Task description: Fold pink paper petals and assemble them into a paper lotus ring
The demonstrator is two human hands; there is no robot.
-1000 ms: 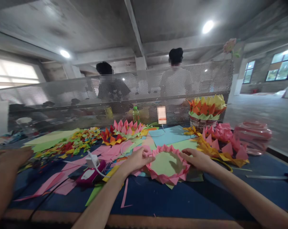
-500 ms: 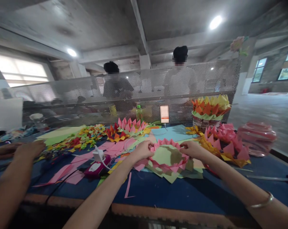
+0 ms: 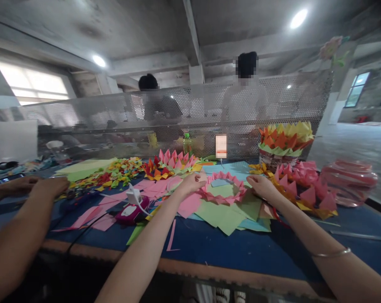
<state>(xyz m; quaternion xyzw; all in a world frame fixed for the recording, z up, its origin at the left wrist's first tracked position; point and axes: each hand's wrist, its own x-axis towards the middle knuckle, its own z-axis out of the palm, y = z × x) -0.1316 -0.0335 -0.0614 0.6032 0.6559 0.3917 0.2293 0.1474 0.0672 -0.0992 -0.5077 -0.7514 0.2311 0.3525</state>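
Note:
A ring of folded pink paper points (image 3: 223, 201) lies over light green paper sheets (image 3: 226, 221) in front of me. My left hand (image 3: 192, 183) is at the ring's left rim, its fingertips bent closed against the edge. On the other side, my right hand (image 3: 261, 187) is just off the right rim, with a small gap to the paper. Its fingers are loosely bent and hold nothing that I can see. A bracelet (image 3: 332, 253) circles my right wrist.
At left, another person's hands (image 3: 48, 187) work near paper scraps (image 3: 115, 174). Around me are a magenta power strip (image 3: 130, 214), pink paper flowers (image 3: 174, 162), a layered paper flower (image 3: 285, 141), and a clear pink jar (image 3: 348, 183). A perforated metal screen (image 3: 197, 113) stands behind.
The pink paper ring has moved away from me, towards the back of the green sheets. My right hand has come off its rim and moved outward. The view has shifted slightly.

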